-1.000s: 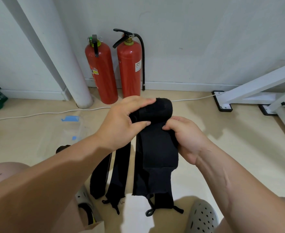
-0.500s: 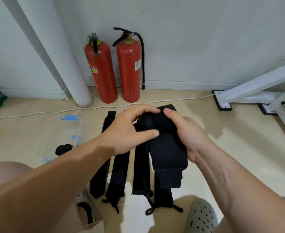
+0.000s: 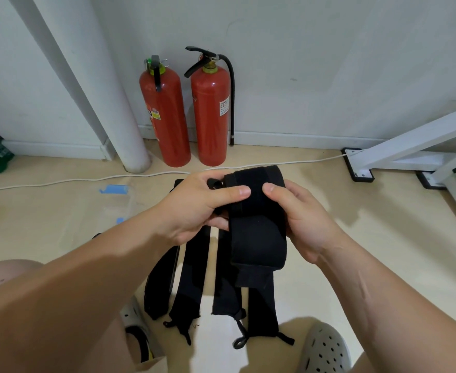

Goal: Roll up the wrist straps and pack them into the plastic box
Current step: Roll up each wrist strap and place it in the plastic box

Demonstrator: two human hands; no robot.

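The clear plastic box sits on the floor at your left, well apart from the work. Your left hand pinches the rolled end of the wrist strap, thumb across its face. Your right hand curls round the other side. Wind each turn tight and square-edged, so the loose tail hanging below feeds in straight.
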